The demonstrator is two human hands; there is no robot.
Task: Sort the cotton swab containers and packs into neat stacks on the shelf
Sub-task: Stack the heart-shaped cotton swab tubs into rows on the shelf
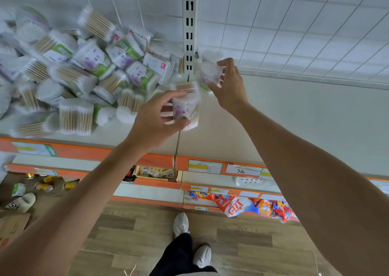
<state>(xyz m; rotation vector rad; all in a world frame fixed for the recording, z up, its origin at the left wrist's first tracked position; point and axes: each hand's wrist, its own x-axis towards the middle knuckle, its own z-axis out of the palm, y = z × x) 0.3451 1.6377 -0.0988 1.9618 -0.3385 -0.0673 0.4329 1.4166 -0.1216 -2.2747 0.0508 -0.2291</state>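
While our left hand [156, 118] grips a cotton swab container [186, 107] above the shelf [294, 117], our right hand [228, 86] holds a second container [210, 73] just beyond its fingertips, by the upright post [190, 27]; a jumbled heap of packs [84, 75] lies left of both hands

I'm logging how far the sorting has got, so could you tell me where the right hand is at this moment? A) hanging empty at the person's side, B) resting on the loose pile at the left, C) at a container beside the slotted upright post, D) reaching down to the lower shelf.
C: the right hand grips a cotton swab container just right of the slotted upright post, away from the loose pile.
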